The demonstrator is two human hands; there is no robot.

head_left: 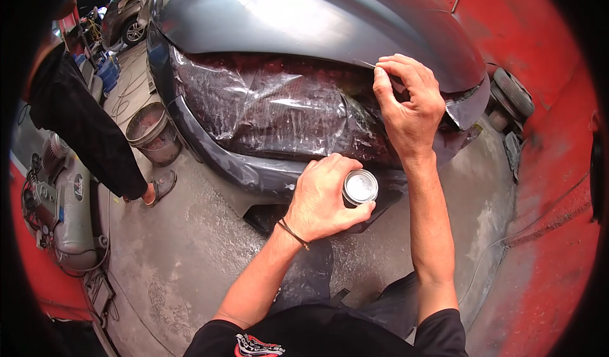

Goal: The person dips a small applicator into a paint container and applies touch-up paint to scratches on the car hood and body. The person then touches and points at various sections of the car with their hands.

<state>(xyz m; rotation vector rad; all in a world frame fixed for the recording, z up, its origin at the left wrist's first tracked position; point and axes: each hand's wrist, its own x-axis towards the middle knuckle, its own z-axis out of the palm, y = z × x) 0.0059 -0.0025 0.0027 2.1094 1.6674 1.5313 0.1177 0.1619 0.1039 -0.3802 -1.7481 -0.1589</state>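
My left hand (325, 195) is wrapped round a small round tin (360, 187) with a pale, silvery top, held in front of the car's bumper (254, 174). Higher and to the right, my right hand (411, 97) pinches a thin, dark, pointed object (364, 63) between thumb and fingertips. Its tip lies at the lower edge of the grey hood (285, 21). Below that edge, wrinkled clear plastic film (273, 106) covers the opening in the car's front.
At the left stands another person in dark trousers (82, 122) and a grey shoe (166, 184), beside a dirty bucket (151, 129). An air compressor (76, 217) is at the far left. Tyres (512, 92) lean near the red wall (552, 167) on the right.
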